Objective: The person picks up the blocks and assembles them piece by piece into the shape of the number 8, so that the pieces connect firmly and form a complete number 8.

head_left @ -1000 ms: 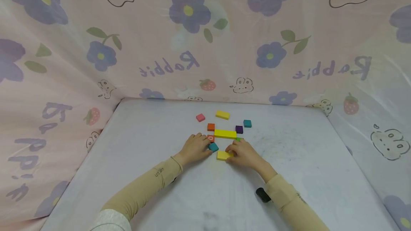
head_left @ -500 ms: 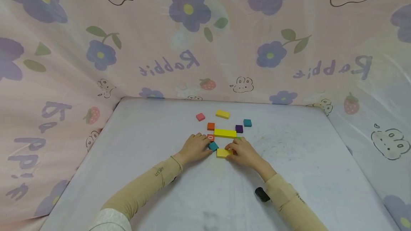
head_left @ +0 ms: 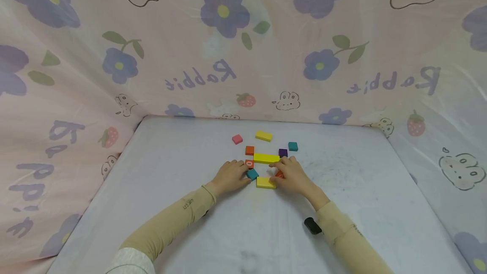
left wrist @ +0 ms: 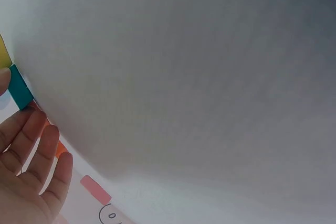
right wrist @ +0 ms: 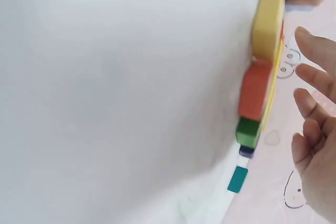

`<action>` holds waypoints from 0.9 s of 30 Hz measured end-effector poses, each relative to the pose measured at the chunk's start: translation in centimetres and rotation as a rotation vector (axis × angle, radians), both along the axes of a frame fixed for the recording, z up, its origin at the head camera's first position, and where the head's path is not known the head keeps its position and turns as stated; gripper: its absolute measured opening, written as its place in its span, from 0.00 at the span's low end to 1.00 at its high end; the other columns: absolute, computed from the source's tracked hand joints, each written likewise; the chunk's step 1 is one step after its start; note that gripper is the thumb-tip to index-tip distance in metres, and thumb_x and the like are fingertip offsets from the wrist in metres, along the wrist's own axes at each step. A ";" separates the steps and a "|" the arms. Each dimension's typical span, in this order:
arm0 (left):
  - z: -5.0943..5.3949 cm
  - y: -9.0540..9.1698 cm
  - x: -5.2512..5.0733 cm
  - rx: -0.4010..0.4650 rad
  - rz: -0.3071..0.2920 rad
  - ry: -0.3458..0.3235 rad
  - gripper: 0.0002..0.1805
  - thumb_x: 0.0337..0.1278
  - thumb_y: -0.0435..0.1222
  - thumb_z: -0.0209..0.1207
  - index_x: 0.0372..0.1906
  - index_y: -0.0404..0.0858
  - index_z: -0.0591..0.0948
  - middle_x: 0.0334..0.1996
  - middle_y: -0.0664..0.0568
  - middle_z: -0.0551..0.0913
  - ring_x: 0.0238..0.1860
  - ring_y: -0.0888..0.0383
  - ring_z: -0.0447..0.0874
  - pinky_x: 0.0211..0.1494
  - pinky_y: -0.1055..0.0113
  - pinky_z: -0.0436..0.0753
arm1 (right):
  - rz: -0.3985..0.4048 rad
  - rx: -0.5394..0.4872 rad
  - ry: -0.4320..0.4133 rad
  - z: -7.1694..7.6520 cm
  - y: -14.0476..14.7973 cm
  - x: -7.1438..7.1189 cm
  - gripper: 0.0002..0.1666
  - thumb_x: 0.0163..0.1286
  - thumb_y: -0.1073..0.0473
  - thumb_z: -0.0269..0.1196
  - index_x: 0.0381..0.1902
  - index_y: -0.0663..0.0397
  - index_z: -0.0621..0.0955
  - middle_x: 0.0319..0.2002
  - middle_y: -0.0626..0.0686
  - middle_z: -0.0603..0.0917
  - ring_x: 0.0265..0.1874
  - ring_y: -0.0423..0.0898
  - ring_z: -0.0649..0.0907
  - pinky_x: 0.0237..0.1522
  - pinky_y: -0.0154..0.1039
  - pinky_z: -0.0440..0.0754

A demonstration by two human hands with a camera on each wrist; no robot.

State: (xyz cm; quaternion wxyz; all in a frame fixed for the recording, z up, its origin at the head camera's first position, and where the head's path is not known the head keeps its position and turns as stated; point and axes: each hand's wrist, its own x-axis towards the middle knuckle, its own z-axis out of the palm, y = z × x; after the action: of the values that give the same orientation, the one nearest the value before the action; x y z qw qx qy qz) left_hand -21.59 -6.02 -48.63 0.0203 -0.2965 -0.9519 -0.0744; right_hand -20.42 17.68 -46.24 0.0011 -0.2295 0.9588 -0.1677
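Thumb and fingertips of my left hand [head_left: 230, 175] pinch a teal block [head_left: 252, 174] at opposite ends; the left wrist view shows this teal block [left wrist: 21, 87] too. My right hand [head_left: 294, 177] hovers with parted fingers over the near yellow block [head_left: 265, 182] and an orange-red block [head_left: 279, 174] it partly covers. In the right wrist view, that hand [right wrist: 317, 108] stands apart from the yellow block [right wrist: 269, 19], the orange-red block [right wrist: 255, 90] and a green block [right wrist: 248, 132]. A long yellow block [head_left: 266, 158] lies just beyond both hands, beside a red block marked 0 [head_left: 249, 164].
Farther back on the white tabletop [head_left: 182, 147] lie an orange block [head_left: 249, 150], a purple block [head_left: 283, 152], a second teal block [head_left: 293, 146], a pink block [head_left: 237, 139] and another yellow block [head_left: 264, 135]. A black object [head_left: 313, 226] sits by the right forearm.
The near yellow block has shifted slightly away from the person. My right hand has let go of it and moved a little right, and the orange-red block now shows under it. The left hand stays put.
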 end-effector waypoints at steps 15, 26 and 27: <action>-0.1 -0.2 0.1 0.014 -0.031 0.036 0.19 0.54 0.51 0.60 0.46 0.44 0.81 0.34 0.57 0.79 0.30 0.61 0.70 0.32 0.72 0.69 | -0.346 -0.138 -0.063 1.9 3.5 -5.7 0.25 0.67 0.53 0.57 0.56 0.62 0.74 0.41 0.63 0.78 0.38 0.56 0.76 0.39 0.48 0.75; -0.1 -0.1 0.0 0.019 -0.038 0.043 0.20 0.54 0.52 0.60 0.47 0.44 0.80 0.37 0.56 0.80 0.31 0.61 0.71 0.32 0.72 0.70 | -0.547 -0.329 -0.247 0.1 5.0 -7.7 0.26 0.70 0.54 0.53 0.60 0.66 0.69 0.52 0.68 0.75 0.46 0.59 0.77 0.46 0.49 0.75; -0.2 -0.1 -0.1 0.019 -0.040 0.043 0.20 0.54 0.52 0.60 0.48 0.44 0.80 0.37 0.56 0.80 0.32 0.61 0.71 0.32 0.72 0.70 | -0.571 -0.352 -0.258 0.0 5.0 -7.7 0.27 0.70 0.54 0.52 0.61 0.65 0.68 0.54 0.68 0.75 0.48 0.59 0.76 0.47 0.50 0.75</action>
State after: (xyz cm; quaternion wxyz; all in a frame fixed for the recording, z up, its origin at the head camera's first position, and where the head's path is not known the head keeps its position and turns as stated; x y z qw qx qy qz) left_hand -21.65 -6.16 -48.78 0.0422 -0.3167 -0.9444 -0.0773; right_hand -28.16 22.67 -46.26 0.0359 0.0741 0.9326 -0.3514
